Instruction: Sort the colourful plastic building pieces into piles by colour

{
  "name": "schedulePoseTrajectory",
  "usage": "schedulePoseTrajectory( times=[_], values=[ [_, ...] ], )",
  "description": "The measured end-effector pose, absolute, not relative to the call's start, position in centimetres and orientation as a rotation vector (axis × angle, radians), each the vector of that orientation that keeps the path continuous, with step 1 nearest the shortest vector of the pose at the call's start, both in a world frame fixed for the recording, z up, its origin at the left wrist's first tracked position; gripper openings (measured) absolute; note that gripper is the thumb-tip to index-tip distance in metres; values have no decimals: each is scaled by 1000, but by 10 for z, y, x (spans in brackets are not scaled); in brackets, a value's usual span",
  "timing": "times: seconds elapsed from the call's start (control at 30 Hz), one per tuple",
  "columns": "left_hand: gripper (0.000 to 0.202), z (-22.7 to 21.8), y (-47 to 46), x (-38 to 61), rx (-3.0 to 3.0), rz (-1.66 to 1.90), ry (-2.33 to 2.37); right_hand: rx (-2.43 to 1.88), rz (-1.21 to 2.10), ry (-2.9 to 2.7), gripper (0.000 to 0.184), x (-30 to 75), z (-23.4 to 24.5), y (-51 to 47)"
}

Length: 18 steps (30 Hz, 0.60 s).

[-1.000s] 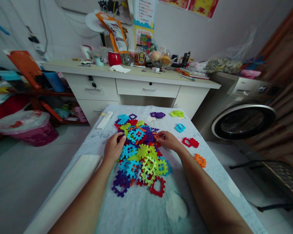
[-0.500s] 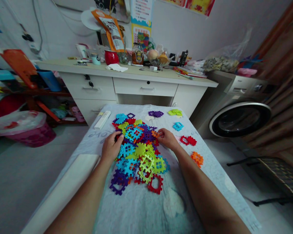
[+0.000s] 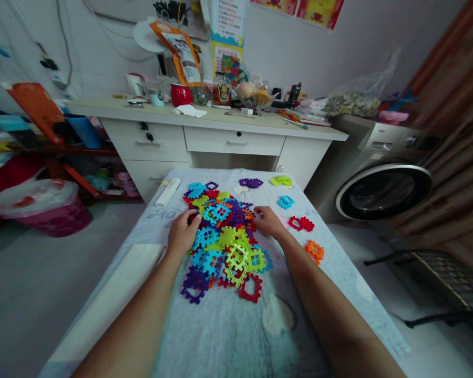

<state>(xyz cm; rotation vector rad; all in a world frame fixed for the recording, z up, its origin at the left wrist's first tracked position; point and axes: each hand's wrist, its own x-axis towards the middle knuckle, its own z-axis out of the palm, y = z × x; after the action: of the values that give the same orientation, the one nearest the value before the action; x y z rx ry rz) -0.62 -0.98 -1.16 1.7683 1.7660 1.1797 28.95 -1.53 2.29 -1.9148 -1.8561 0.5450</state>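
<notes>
A heap of flat plastic window-shaped tiles point(image 3: 224, 241) in blue, green, purple, red and orange lies on a low table covered by a pale cloth point(image 3: 228, 336). My left hand point(image 3: 182, 234) rests on the heap's left edge, fingers curled onto the tiles. My right hand point(image 3: 268, 222) is at the heap's right edge, fingers bent against an orange tile point(image 3: 249, 214). Sorted apart on the cloth lie purple tiles point(image 3: 251, 182), green tiles point(image 3: 281, 181), a blue tile point(image 3: 286, 202), red tiles point(image 3: 301, 223) and an orange tile point(image 3: 314, 250).
A white box point(image 3: 167, 191) lies at the table's far left. Behind stands a cluttered white desk point(image 3: 220, 136) with drawers. A washing machine point(image 3: 382, 189) is to the right, a pink bin point(image 3: 43, 207) on the floor to the left, and a folded white sheet point(image 3: 114, 299) along the table's left edge.
The view shifted slightly. My right hand drew in closer to the heap's edge by the orange tile; my left hand stayed on the heap's left side.
</notes>
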Motion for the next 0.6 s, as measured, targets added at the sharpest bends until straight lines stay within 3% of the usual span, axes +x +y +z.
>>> schedulePoseTrajectory(
  times=[0.13,0.33,0.43,0.6],
  values=[
    [46,-11,-10,-6,1766,1172,1764,-1880,579,-1996,63,279,34,-15],
    [46,-8,-11,-5,1755,1163,1772,-1944,592,-1977,32,271,43,-15],
    [46,-6,-12,-4,1748,1163,1771,-1971,591,-1858,26,275,39,-18],
    [45,-8,-11,-5,1754,1165,1774,-1970,478,-1831,44,285,30,-24]
  ],
)
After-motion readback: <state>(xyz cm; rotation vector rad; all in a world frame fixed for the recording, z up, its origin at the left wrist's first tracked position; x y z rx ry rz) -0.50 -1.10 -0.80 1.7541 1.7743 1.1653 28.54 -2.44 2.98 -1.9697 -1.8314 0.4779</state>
